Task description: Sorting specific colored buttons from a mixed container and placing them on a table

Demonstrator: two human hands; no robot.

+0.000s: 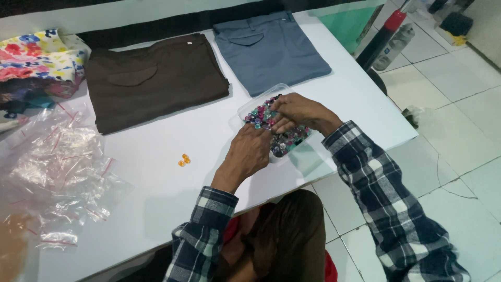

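Note:
A clear plastic tray (249, 104) full of several small coloured gem-like beads (259, 116) sits near the right edge of the white table (172, 172). My left hand (249, 152) rests over the tray's near side, fingers curled down into the beads. My right hand (298, 112) reaches in from the right, fingertips pinched among the beads at the tray's middle. What either hand holds is hidden by the fingers. Two orange beads (183, 160) lie loose on the table, left of my left hand.
Folded brown trousers (151, 78) and folded grey-blue trousers (271, 49) lie at the table's far side. A heap of small clear zip bags (62, 167) covers the left. Floral cloth (36, 57) sits at the far left corner. Tiled floor lies to the right.

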